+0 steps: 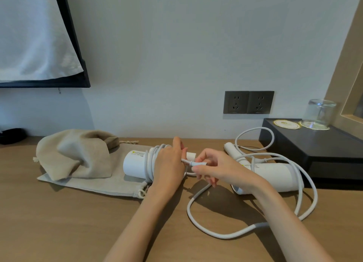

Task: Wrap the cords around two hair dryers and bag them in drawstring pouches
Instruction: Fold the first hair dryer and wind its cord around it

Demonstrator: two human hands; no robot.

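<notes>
A white hair dryer point(135, 164) lies on a flat beige drawstring pouch point(110, 185), its cord wound several times round the body. My left hand point(170, 163) grips the wrapped dryer from above. My right hand point(212, 166) pinches the cord's plug end point(198, 163) just right of the left hand. A second white hair dryer point(275, 175) lies to the right behind my right wrist, its cord point(225, 236) loose in wide loops on the wooden table point(68, 222). A second, crumpled beige pouch point(76, 153) sits on the flat one at the left.
A black tray point(314, 148) at the right holds an upturned glass point(319, 113) and two coasters. Two dark wall sockets point(248, 102) sit above the table. A black-framed screen draped with white cloth point(39, 36) hangs upper left. A dark object point(11, 135) lies far left.
</notes>
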